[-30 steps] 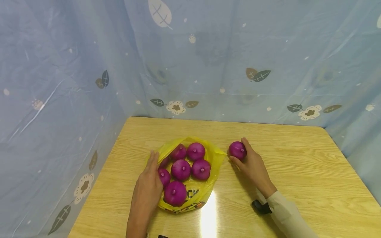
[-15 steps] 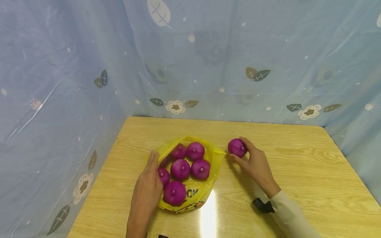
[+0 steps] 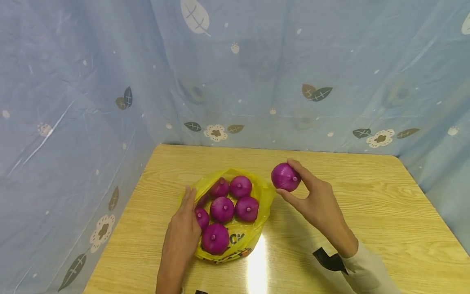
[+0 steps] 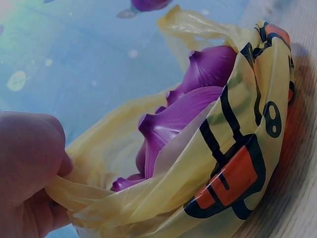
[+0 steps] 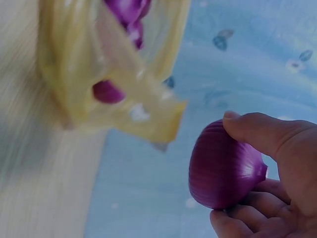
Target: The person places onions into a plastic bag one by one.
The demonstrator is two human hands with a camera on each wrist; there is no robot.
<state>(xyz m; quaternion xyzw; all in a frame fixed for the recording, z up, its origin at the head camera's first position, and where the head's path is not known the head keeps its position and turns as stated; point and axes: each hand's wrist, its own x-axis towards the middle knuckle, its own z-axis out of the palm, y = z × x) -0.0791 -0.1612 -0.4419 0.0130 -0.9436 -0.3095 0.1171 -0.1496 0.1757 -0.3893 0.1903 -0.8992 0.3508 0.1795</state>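
Note:
My right hand (image 3: 319, 202) pinches a purple onion (image 3: 285, 177) between thumb and fingers, raised above the table just right of the bag. In the right wrist view the onion (image 5: 225, 166) sits at the fingertips, its stubby stem end towards the palm. A yellow plastic bag (image 3: 264, 208) stands on the table with its mouth spread wide, holding several more purple onions (image 3: 222, 209). My left hand (image 3: 183, 232) is at the bag's left side. The left wrist view shows this hand (image 4: 29, 168) pinching the rim of the bag (image 4: 119, 208) between thumb and fingers.
The wooden table (image 3: 367, 212) extends to the right of the bag. A blue patterned curtain (image 3: 257, 73) hangs behind it and along the left. A black strap (image 3: 330, 260) is at the right sleeve.
My right hand has lifted the onion off the table and brought it up and left, closer to the bag. The left hand and the bag have stayed in place.

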